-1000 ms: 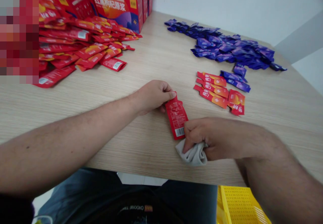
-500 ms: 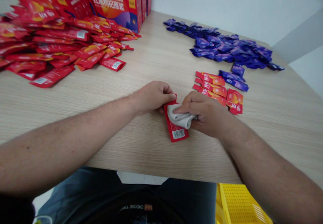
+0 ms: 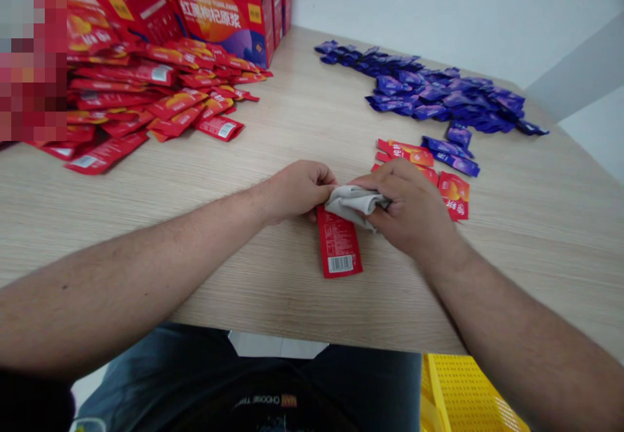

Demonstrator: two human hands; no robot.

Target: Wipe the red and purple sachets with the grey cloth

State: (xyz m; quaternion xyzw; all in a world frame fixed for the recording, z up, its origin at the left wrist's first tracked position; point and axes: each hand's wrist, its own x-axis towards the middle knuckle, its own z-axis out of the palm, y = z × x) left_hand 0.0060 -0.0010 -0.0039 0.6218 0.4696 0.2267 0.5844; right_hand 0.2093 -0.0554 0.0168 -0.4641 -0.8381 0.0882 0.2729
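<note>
Tabletop [image 3: 273,133], red sachet [image 3: 337,250], barcode end nearest

The red carton [image 3: 219,19] at the far left reads 红黑枸杞原浆 in large white characters, the near red sachet [image 3: 337,243] carries a barcode [image 3: 340,264] and print too small to read, and the dark shirt [image 3: 263,401] at the near edge shows "CHOOSE" in pale letters.
</note>
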